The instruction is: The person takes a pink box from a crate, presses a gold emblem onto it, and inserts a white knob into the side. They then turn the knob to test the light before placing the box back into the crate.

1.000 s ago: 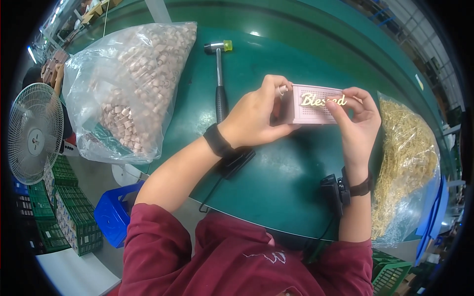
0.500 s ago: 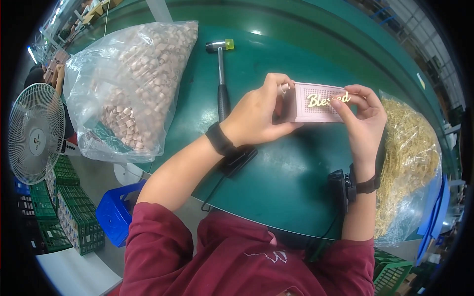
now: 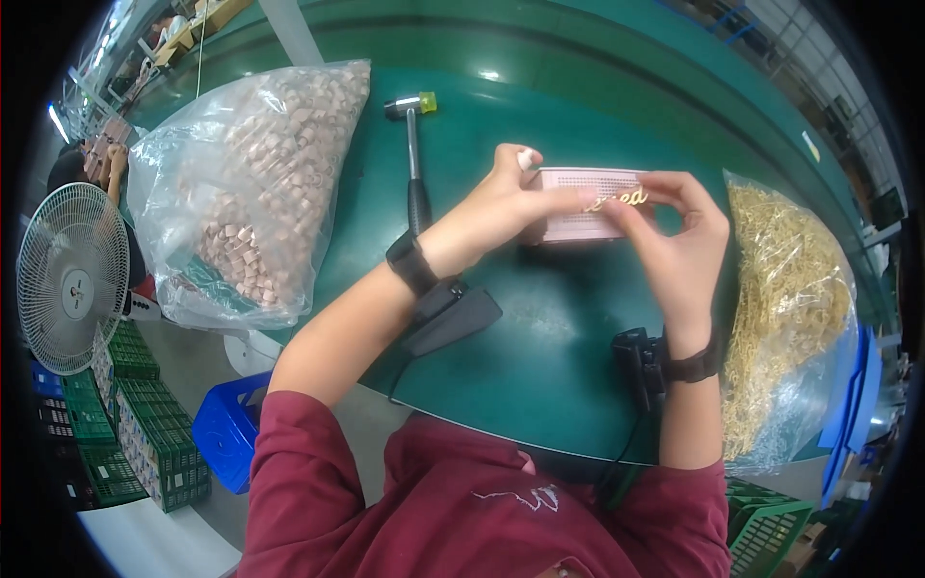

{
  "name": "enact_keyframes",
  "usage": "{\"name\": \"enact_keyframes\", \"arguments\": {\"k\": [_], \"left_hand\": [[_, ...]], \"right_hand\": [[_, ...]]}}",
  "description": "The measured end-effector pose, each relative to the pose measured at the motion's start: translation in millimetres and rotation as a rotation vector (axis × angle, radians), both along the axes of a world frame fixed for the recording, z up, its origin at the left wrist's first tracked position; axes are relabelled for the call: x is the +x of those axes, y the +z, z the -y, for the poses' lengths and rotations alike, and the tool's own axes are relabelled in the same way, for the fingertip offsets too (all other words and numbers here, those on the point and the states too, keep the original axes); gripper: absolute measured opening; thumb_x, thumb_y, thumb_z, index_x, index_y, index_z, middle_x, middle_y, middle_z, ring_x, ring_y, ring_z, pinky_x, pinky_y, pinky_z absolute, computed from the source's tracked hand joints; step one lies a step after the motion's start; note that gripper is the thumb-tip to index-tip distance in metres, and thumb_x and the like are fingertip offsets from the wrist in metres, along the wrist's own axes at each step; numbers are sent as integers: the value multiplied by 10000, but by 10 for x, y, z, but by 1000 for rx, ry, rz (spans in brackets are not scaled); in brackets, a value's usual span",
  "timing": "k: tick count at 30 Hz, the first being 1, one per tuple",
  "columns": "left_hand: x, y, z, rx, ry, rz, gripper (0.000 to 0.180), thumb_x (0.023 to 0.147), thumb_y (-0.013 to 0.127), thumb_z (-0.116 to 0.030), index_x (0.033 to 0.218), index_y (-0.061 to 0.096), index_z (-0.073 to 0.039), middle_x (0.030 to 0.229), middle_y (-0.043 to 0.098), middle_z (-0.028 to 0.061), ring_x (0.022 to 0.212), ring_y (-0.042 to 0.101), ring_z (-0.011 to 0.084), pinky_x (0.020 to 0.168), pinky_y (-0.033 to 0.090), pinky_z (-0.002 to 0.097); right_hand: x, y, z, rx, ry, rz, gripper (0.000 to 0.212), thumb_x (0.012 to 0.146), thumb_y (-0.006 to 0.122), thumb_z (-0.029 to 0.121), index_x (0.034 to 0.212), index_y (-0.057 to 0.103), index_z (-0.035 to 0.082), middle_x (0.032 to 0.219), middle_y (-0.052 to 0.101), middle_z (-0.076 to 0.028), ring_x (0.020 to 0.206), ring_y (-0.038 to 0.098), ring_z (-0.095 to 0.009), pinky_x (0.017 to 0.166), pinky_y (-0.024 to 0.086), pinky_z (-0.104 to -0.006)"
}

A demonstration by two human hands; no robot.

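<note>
My left hand (image 3: 482, 222) grips the left end of a pale pink box (image 3: 568, 228) with a perforated front panel, held above the green table. Its thumb lies across the panel onto a gold script lettering piece (image 3: 633, 197). A small pale pink piece (image 3: 526, 159) shows at the fingertips of the same hand. My right hand (image 3: 684, 241) is closed at the box's right side, thumb and fingers pinching the lettering against or just in front of the panel. Its thumb and my left thumb cover part of the letters.
A mallet (image 3: 413, 164) lies on the green table (image 3: 540, 356). At left is a clear bag (image 3: 289, 144) of small pink pieces, at right a bag (image 3: 780, 289) of gold lettering. A fan (image 3: 72, 279), blue bin (image 3: 226, 433) and green crates (image 3: 159, 433) stand left. Another person's hand (image 3: 116, 159) shows far left.
My left thumb has moved from the box's lower edge up onto the lettering. The box has tilted, and both hands with it sit slightly further left in view.
</note>
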State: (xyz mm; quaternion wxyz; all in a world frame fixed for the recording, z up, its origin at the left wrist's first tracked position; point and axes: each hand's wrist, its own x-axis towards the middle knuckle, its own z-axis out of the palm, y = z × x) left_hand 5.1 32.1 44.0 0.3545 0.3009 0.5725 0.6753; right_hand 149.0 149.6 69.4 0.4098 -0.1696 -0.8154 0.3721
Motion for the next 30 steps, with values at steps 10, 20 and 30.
{"name": "enact_keyframes", "arguments": {"k": [10, 20, 30], "left_hand": [[120, -25, -101, 12, -50, 104, 844, 706, 741, -216, 1252, 174, 92, 1127, 437, 223, 1025, 530, 254, 829, 476, 304], [175, 20, -132, -36, -25, 127, 801, 700, 712, -184, 1266, 187, 31, 1157, 411, 200, 1077, 483, 256, 894, 426, 322], [185, 34, -107, -60, -9, 106, 806, 707, 707, -226, 1271, 189, 26, 1167, 401, 190, 1102, 455, 256, 922, 390, 326]], "right_hand": [[109, 171, -143, 188, 27, 214, 244, 788, 692, 205, 889, 631, -8, 885, 602, -90, 853, 586, -183, 794, 447, -299], [41, -195, -400, -660, 169, 255, 492, 855, 607, 347, 1208, 500, 20, 1129, 563, -90, 1017, 539, -151, 879, 405, -280], [-8, -243, -382, -917, 394, 202, 520, 848, 619, 315, 1254, 464, 31, 1148, 563, -84, 1036, 539, -139, 902, 395, -272]]}}
